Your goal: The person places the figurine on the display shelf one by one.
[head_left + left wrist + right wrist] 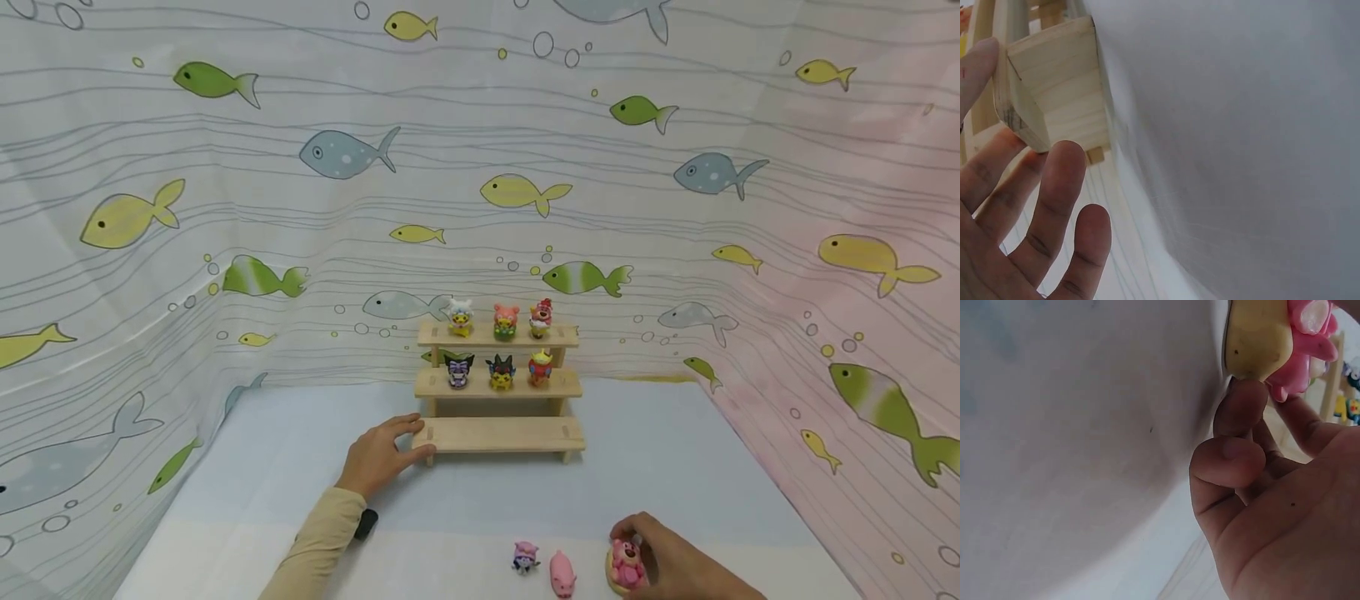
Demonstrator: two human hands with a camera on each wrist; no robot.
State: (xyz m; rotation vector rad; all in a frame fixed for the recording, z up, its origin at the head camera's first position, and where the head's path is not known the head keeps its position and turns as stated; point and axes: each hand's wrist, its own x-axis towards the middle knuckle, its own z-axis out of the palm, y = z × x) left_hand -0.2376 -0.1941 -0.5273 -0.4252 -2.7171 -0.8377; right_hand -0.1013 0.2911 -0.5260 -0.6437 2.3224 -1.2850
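My left hand [381, 454] holds the left end of the lowest step of a wooden three-tier display shelf [498, 433]. In the left wrist view, the thumb and forefinger lie on either side of the board's end [1019, 115], while the other fingers [1063, 181] spread outward. My right hand [678, 562] grips a pink bear figurine [627, 562] on a round yellow base, near the front of the table. In the right wrist view its fingertips sit against the yellow base [1257, 337]. Left of it lie a pink pig figurine [562, 575] and a small purple figurine [526, 557].
Three figurines stand on the top tier, among them a pink one [506, 322]. Three more are on the middle tier, including a dark-eared yellow one [500, 372]. A black object [366, 525] shows beside the left sleeve. Fish-printed sheets [480, 125] enclose the table [480, 500].
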